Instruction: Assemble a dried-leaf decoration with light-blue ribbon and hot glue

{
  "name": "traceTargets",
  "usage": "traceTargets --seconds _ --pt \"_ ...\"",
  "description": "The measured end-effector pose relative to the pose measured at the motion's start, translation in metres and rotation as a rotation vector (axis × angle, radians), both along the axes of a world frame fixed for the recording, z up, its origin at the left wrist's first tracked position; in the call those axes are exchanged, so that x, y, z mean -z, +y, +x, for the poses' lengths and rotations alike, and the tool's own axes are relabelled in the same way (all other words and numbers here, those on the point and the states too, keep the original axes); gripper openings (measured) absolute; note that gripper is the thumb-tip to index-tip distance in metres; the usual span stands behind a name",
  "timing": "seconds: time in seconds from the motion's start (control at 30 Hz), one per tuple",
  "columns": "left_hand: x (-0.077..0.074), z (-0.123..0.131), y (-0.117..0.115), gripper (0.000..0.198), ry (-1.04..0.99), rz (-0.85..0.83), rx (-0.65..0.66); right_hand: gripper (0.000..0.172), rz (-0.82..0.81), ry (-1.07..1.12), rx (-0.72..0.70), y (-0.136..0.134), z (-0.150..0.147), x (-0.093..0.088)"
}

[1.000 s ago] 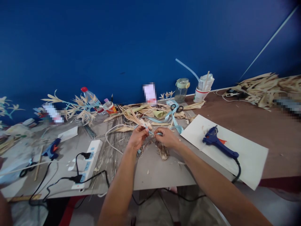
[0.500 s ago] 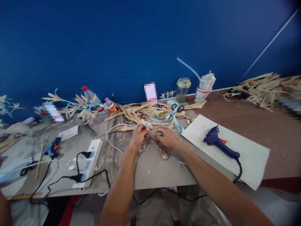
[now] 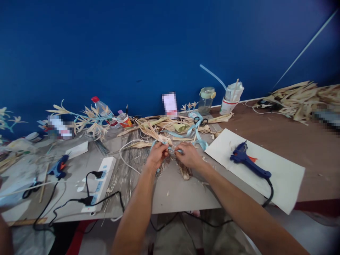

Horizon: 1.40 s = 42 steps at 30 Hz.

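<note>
My left hand (image 3: 158,156) is closed in a pinch over the middle of the table. Between thumb and fingers it grips a thin light blue ribbon (image 3: 171,150). My right hand (image 3: 189,155), also pinched, holds the ribbon a short way to the right. Whether a stem or wire runs inside the ribbon I cannot tell. Dried husk strips (image 3: 151,130) fan out just beyond my fingers, and a brown husk scrap (image 3: 184,172) lies below my right hand. More loose light blue ribbon (image 3: 198,132) trails behind it, near black-handled scissors (image 3: 201,121).
On a white board (image 3: 281,170) at right rests a blue glue gun (image 3: 248,161); a second glue gun (image 3: 58,167) lies left. A power strip (image 3: 103,180) with black cords is left of my arms. Bottle (image 3: 101,107), jar (image 3: 206,101) and paper cup (image 3: 228,106) stand along the wall.
Both hands stay in nearly the same place, still pinching the ribbon. My left hand and forearm have shifted very slightly.
</note>
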<state>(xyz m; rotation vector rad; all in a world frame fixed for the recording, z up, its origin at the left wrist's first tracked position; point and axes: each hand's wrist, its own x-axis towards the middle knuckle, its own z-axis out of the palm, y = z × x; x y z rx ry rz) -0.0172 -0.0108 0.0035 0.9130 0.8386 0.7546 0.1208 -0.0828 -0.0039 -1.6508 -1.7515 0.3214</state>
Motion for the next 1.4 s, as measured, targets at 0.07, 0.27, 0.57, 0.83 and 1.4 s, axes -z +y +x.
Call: traceTargets --seconds 0.07,0.27,0.57,0.83,1.4 --pt "-0.001 0.000 -0.001 0.027 -0.019 -0.011 0.013 0.011 -0.004 0.003 -0.001 0.000 0.000 0.000" --pt "0.003 -0.002 0.002 0.029 -0.048 0.012 0.025 0.011 -0.014 -0.002 -0.015 0.001 0.000 0.001" --pt "0.008 0.001 0.004 0.026 0.098 0.300 -0.040 0.011 0.017 0.012 -0.017 0.002 0.004 0.001" --pt "0.006 -0.001 0.003 0.024 0.094 0.284 0.026 0.011 0.033 0.036 -0.002 0.003 0.003 0.003" --pt "0.012 0.007 0.000 0.021 0.226 0.341 -0.143 0.011 0.030 -0.272 0.116 0.002 0.004 0.007"
